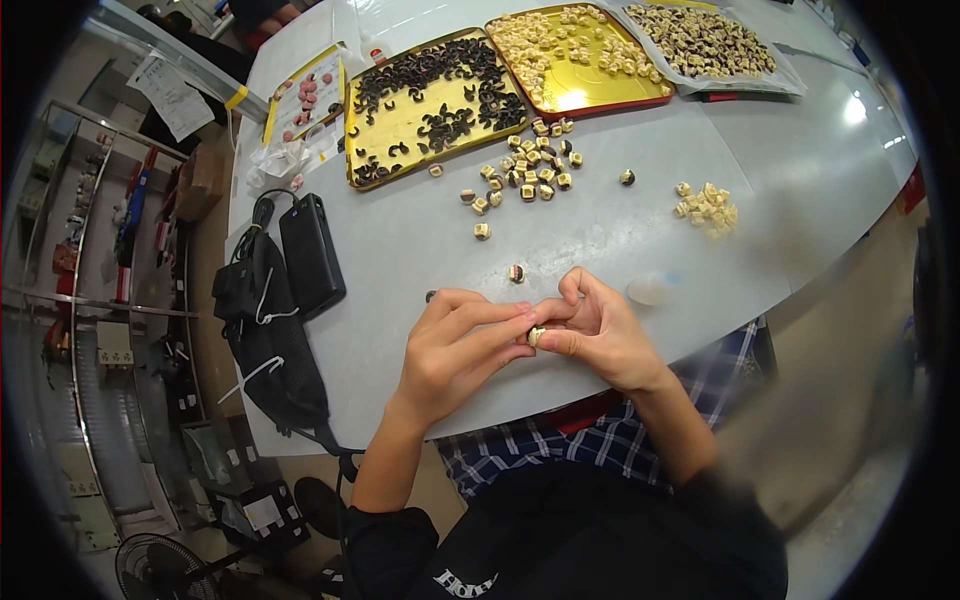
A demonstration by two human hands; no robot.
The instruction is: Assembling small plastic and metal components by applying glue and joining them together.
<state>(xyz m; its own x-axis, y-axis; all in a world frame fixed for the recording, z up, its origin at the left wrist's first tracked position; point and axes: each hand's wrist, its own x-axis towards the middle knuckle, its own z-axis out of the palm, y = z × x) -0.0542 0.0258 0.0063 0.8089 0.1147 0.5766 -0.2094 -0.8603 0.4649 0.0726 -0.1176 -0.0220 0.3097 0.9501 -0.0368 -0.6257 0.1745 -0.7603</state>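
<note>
Both hands meet over the near part of the table around one small cream-and-dark piece (pixel 536 337). My right hand (pixel 610 335) pinches it between thumb and fingers. The fingertips of my left hand (pixel 447 345) close on its other side and partly hide it. Just beyond my hands stands a single finished-looking piece, cream with dark and reddish bands (pixel 516 273). Farther off lies a loose group of similar cream-and-dark pieces (pixel 535 170). A small heap of plain cream pieces (pixel 708 208) sits to the right. A dark bit (pixel 431 296) shows beside my left hand.
Along the far side stand a tray of black curved pieces (pixel 357 160), a gold tray of cream pieces (pixel 572 100) and a lined tray of assembled pieces (pixel 790 80). Pink pieces (pixel 308 95) lie far left. A black power adapter (pixel 312 255) and pouch (pixel 275 365) occupy the left edge.
</note>
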